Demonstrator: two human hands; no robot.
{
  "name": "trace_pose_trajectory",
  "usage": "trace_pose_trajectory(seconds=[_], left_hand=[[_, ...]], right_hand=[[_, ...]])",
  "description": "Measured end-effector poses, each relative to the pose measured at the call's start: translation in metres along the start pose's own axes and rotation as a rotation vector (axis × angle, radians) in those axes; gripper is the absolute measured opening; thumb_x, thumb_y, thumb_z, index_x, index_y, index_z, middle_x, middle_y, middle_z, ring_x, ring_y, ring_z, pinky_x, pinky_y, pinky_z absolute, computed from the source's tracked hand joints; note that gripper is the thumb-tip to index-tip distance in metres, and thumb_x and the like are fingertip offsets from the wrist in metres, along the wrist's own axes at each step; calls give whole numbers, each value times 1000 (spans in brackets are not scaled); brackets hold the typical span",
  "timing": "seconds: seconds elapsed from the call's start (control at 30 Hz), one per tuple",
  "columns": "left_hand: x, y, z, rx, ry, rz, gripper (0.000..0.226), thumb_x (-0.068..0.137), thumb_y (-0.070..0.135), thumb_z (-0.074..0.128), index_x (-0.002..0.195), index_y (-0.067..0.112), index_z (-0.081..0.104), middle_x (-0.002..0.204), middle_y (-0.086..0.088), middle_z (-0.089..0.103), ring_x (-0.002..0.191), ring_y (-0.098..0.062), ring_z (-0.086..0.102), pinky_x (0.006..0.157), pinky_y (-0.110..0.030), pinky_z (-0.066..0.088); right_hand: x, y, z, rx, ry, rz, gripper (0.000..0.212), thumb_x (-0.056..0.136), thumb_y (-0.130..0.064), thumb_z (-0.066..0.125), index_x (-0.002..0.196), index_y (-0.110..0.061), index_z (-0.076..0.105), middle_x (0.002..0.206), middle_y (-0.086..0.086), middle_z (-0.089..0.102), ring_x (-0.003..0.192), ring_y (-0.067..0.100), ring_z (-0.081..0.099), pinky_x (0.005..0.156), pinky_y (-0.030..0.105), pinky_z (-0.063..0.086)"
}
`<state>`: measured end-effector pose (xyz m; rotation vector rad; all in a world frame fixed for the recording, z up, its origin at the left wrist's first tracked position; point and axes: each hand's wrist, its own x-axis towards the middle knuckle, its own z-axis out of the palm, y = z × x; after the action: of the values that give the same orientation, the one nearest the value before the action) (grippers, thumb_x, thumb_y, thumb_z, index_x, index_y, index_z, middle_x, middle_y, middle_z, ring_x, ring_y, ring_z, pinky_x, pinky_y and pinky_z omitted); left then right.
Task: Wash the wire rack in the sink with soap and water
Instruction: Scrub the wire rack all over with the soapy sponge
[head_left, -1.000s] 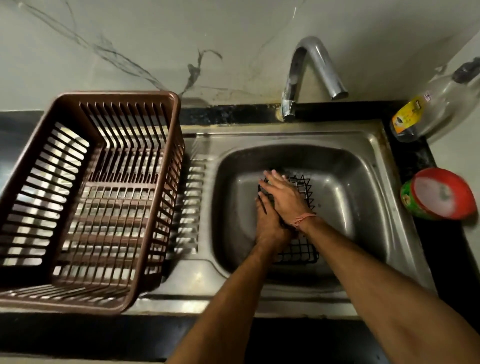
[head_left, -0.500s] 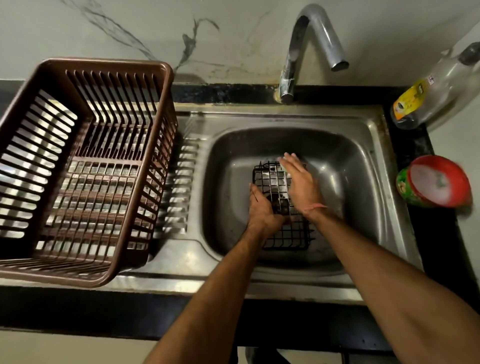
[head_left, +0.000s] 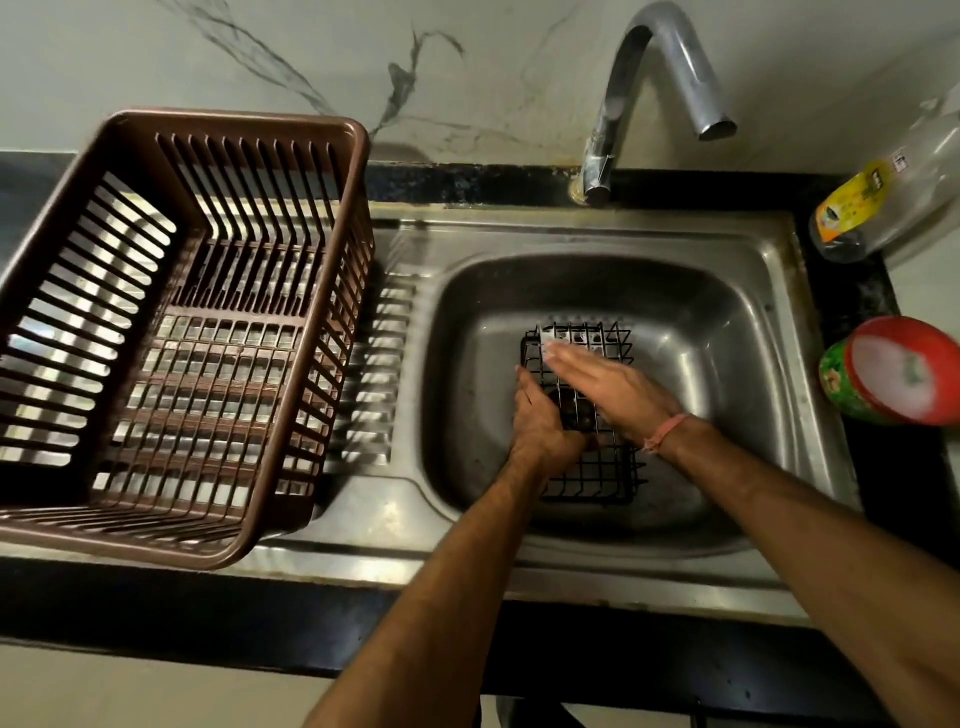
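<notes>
While the left hand (head_left: 540, 426) still grips the wire rack (head_left: 587, 467), the flat right hand (head_left: 608, 384) has slid leftward.

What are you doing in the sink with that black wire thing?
A person is washing a black wire rack lying in the steel sink. The left hand holds it at its near-left side, while the right hand lies flat across the top. No water runs from the tap. A brown basket waits beside the sink.

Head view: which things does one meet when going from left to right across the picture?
Brown basket → left hand → wire rack → faucet → clear bottle → red-lidded jar.
</notes>
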<state>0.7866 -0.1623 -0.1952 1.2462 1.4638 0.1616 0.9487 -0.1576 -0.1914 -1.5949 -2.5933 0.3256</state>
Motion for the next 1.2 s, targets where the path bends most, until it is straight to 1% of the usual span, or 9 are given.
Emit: trace_pose_trajectory(seconds=[0.17,0.27,0.4,0.53,0.73,0.8,0.9,1.07,1.2], left_hand=[[4,-3,1,-15,-9,4,158,72,29,100,165,17,-26,177,-3,-21,165,-26,-9,135,-42,10],[4,-3,0,7,-18,-4,156,73,32,100,166,18,-25,178,-5,-19,165,-28,-7,134,-44,12],[7,-6,2,95,83,105,153,67,36,99,169,17,-13,178,-5,-1,164,-29,7,133,-40,22],[4,-4,0,4,-3,16,157,70,33,101,167,16,-21,179,-6,-11,165,-29,0,134,-40,17],[5,-6,4,-54,7,-8,157,72,31,100,165,17,-26,178,0,-20,165,-25,-9,134,-41,9],[3,-4,4,-59,14,-14,157,72,30,100,166,18,-26,178,-1,-18,165,-27,-7,134,-45,10],[0,-2,2,-26,-1,-13,156,74,33,99,165,21,-27,178,-4,-19,165,-31,-6,134,-49,12],[-15,-1,13,64,84,9,143,83,36,92,167,26,-24,178,-10,-13,164,-40,4,130,-56,19],[-21,2,20,88,116,-13,132,89,27,85,168,26,-21,178,-14,-6,160,-45,12,127,-59,24]], right_hand=[[44,-1,3,242,170,393,105,74,29,45,162,-28,33,170,-5,26,152,18,33,115,42,47],[59,-22,12,301,162,323,92,78,28,43,156,-22,45,166,1,35,152,20,34,118,40,43],[21,-19,16,188,-20,33,68,97,1,39,161,-23,34,170,0,25,157,17,22,128,37,24],[-23,12,7,72,-101,-151,88,90,9,59,165,-20,22,172,-1,17,157,18,22,124,37,34],[9,21,-3,107,110,290,107,74,34,42,160,-29,31,167,-2,31,154,19,29,118,45,43],[20,15,-3,170,172,395,96,78,31,42,156,-26,41,162,1,42,152,18,34,119,44,41],[14,-1,-2,193,123,303,65,94,4,49,154,-23,47,162,1,42,150,16,39,121,41,39],[-17,-9,-3,244,119,187,18,101,-16,59,113,-29,58,151,-6,55,125,14,62,97,24,52],[-23,-10,6,232,208,232,38,98,0,58,124,-26,59,124,-6,59,97,11,65,75,13,51]])
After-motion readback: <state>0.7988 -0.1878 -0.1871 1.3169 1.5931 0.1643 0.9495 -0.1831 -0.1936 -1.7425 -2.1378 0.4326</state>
